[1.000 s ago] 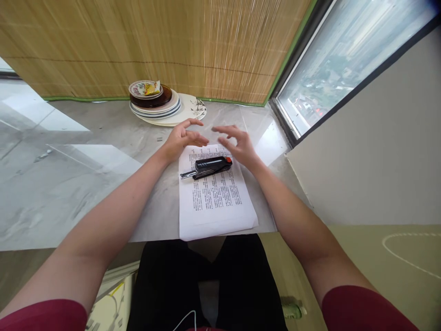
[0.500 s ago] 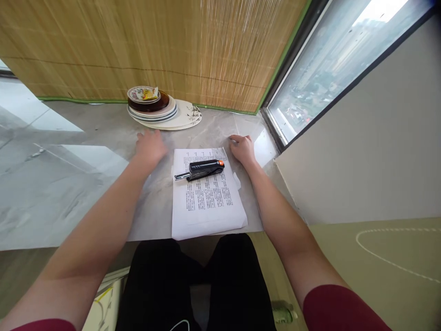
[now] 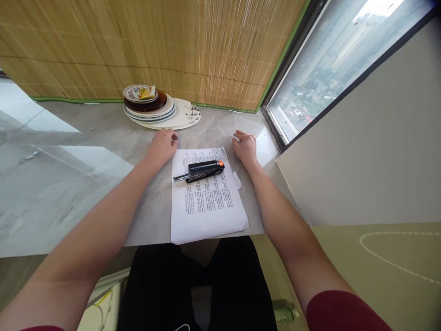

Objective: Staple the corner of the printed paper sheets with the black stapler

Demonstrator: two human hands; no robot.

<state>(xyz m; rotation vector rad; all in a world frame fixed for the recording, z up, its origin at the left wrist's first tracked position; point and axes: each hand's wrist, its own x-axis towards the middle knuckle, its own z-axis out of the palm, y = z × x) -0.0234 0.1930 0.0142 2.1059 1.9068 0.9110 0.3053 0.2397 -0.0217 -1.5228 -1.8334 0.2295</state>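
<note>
A stack of printed paper sheets (image 3: pixel 206 202) lies on the grey marble counter (image 3: pixel 86 174) in front of me. A black stapler with an orange end (image 3: pixel 201 170) rests across the top of the sheets. My left hand (image 3: pixel 161 146) lies palm down on the counter at the paper's upper left corner, fingers loosely curled, with a small dark thing at its fingertips. My right hand (image 3: pixel 245 148) rests on the counter just right of the paper's upper right corner, fingers flat. Neither hand touches the stapler.
A pile of plates (image 3: pixel 151 106) with a small patterned dish on top stands at the back against a bamboo blind (image 3: pixel 155 46). A window (image 3: pixel 330 59) runs along the right. The counter's front edge is near my lap.
Both hands came down from hovering over the stapler and spread apart onto the counter. The left hand then slid back toward the paper's corner. The stapler and sheets stayed put.
</note>
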